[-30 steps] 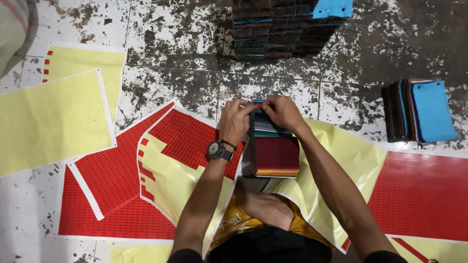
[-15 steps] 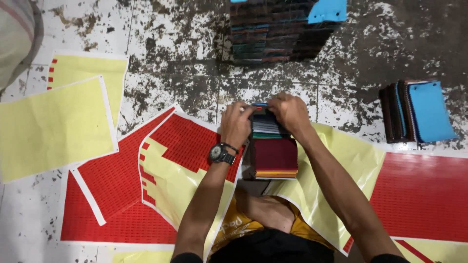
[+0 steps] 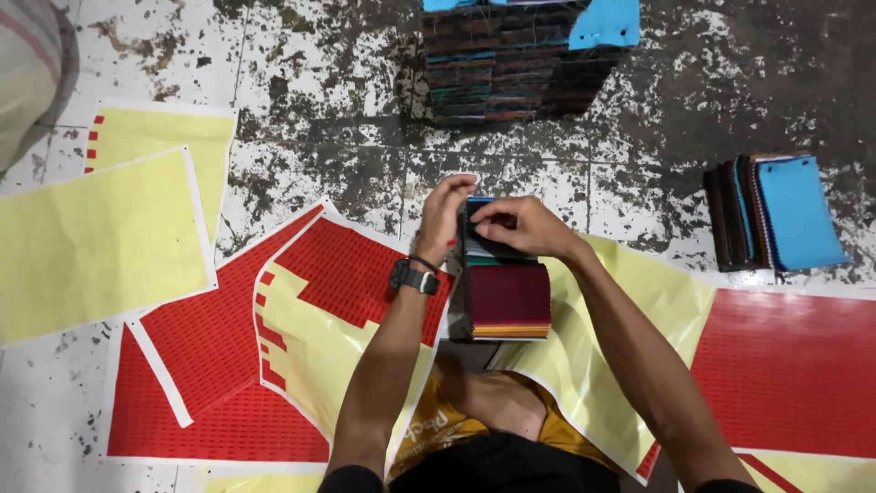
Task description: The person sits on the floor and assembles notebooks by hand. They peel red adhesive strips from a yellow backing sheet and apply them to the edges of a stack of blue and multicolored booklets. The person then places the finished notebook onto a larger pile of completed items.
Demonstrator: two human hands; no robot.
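Observation:
A thick stack of coloured fabric swatches [image 3: 507, 301] with a dark red top piece lies on the floor in front of my knees. My left hand [image 3: 444, 215], with a black watch on the wrist, grips the stack's far left end. My right hand [image 3: 520, 226] presses down on the dark pieces at the far end of the same stack, fingers curled over them. Both hands meet over that end, and it is partly hidden by them.
Red sticker sheets [image 3: 210, 365] and yellow sheets [image 3: 91, 246] lie on the stained tile floor at left; another red sheet [image 3: 785, 365] is at right. A tall stack of swatches [image 3: 511, 64] stands ahead. A smaller pile with a blue cover [image 3: 785, 215] sits at right.
Both hands have shifted slightly along the far end of the stack, and my right hand now lies flatter over the dark pieces. The stack stays in place.

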